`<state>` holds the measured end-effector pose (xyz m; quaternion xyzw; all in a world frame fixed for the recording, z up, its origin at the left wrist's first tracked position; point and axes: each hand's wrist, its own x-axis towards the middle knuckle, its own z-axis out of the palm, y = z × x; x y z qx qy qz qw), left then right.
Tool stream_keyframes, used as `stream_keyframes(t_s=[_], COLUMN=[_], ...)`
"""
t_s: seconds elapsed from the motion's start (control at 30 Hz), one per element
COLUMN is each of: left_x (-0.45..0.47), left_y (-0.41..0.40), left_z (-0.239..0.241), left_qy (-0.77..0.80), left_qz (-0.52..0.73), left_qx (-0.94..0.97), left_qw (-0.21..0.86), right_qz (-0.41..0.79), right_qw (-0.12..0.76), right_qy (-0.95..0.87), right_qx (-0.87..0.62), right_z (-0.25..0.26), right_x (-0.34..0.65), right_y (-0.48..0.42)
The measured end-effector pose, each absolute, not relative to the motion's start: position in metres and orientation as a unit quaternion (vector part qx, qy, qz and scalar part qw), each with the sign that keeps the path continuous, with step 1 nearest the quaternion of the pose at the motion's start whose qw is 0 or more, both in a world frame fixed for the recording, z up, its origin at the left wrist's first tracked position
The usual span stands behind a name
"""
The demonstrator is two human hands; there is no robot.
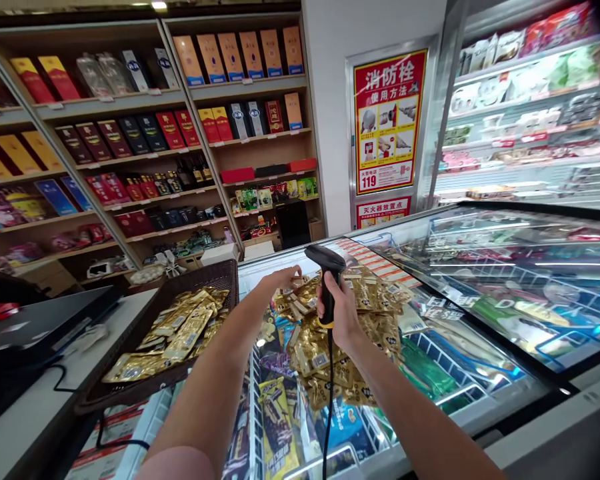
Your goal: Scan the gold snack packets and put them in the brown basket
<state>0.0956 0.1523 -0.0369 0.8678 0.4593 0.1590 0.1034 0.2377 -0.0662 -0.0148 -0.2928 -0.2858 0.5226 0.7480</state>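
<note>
A black handheld barcode scanner (326, 260) with a yellow band at its base stands upright in my right hand (341, 308), its head pointing left. Its black cable (329, 400) hangs down toward me. Beneath and around it lies a loose heap of gold foil packets (375, 320) on the glass top of a freezer (275, 260). My left hand (283, 277) is at the heap's far left edge, its fingers curled in at a gold packet (296, 303); the fingertips are partly hidden.
A brown basket (234, 280) holding more gold packets (185, 327) stands at the left, beside a counter with a dark device (45, 327). Wire baskets of frozen goods show through the freezer glass. Shelves of boxed goods (130, 137) line the back; a refrigerated display (525, 113) is at right.
</note>
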Motion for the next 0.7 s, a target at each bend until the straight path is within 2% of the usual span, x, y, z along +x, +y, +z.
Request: stream_keyframes(t_s=[0.13,0.3,0.43,0.5,0.7], left_x=[0.078,0.041,0.002,-0.015,-0.042], left_y=[0.143,0.106,0.053,0.026,-0.013], left_z=[-0.014,0.008,0.011,0.01,0.009], left_qy=[0.477,0.512,0.514,0.503,0.491], left_qz=[0.156,0.247,0.451,0.511,0.597], left_qx=[0.86,0.819,0.689,0.623,0.544], left_qw=[0.096,0.083,0.24,0.313,0.328], right_qz=[0.531,0.548,0.583,0.604,0.633], right_qw=[0.741,0.714,0.668,0.644,0.58], right_qy=[-0.297,-0.328,-0.361,-0.374,-0.422], right_qx=[-0.284,-0.287,-0.287,-0.285,-0.291], right_z=[-0.016,-0.019,-0.025,-0.029,-0.032], right_x=[0.236,0.231,0.22,0.213,0.196], right_y=[-0.069,-0.073,-0.079,-0.084,-0.101])
